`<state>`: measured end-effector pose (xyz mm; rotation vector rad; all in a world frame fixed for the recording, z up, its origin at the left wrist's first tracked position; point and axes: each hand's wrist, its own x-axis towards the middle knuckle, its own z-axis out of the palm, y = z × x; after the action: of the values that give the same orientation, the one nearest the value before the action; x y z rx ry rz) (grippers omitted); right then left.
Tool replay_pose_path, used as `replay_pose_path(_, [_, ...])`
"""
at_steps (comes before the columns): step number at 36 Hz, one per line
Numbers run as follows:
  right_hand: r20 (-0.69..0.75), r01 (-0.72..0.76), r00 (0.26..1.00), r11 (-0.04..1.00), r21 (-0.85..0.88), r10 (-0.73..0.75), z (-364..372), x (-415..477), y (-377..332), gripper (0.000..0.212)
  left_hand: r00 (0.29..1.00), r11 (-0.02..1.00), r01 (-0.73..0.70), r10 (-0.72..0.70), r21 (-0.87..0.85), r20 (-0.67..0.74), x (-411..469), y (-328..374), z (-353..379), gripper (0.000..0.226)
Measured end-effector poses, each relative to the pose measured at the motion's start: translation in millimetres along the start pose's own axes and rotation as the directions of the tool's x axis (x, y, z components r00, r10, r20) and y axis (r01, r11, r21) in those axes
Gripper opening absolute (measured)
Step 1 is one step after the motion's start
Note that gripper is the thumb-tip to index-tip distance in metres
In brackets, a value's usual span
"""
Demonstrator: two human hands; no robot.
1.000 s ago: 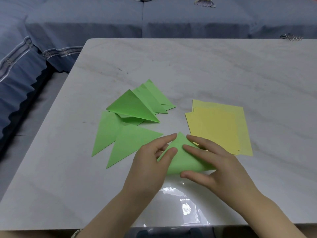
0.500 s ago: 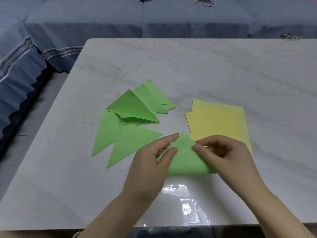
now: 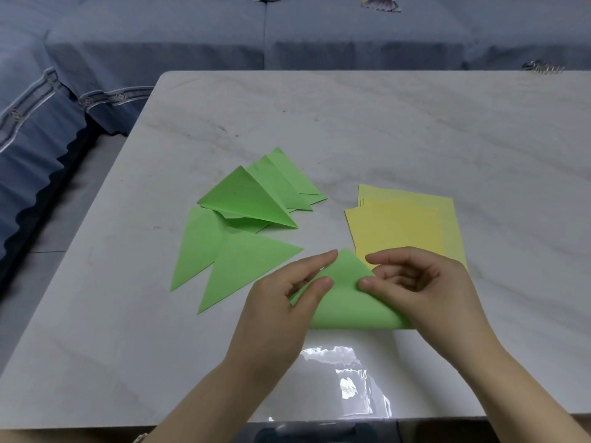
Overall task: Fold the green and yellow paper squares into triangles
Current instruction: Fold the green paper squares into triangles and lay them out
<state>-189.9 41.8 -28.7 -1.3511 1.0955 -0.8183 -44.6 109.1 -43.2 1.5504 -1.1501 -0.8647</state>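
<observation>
- Green sheet [image 3: 348, 305], already doubled over into a triangle, lies on the near middle of the desk [image 3: 415, 129]. Its tip points away from the person and its long folded edge is nearest them.
- Left hand [image 3: 281, 302] pinches the sheet's left slanted edge, with the thumb on top of the paper and the index finger stretched toward the tip.
- Right hand [image 3: 428, 292] has its fingers curled and pinches the right slanted edge, thumb pressed on the top face. It covers the sheet's right corner.
- Both hands are close together but not touching, and the 2 thumbs face each other across the upper part of the sheet.
- Yellow squares [image 3: 403, 228] sit unfolded in a flat, slightly fanned stack just beyond the right hand, which hides part of the stack's near edge. The green tip lies just beside the stack's near left corner.
- Green triangles [image 3: 246, 199], several of them, lie in a loose overlapping heap to the left and beyond. 1 on top is tented up rather than flat, and the nearest reaches toward the left index finger.
- Pale marbled stone forms the desk top, and its glossy near edge reflects light.
- Blue sofa [image 3: 192, 33] runs along the far and left sides of the desk.
</observation>
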Motion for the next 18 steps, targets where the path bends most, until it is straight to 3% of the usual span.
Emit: replay_pose_path(18, [-0.012,0.1,0.995,0.993,-0.07,-0.101,1.4,-5.5,-3.1,0.044,0.998,0.997,-0.056,0.057,0.043,-0.02,-3.1,6.5,-2.0,0.041])
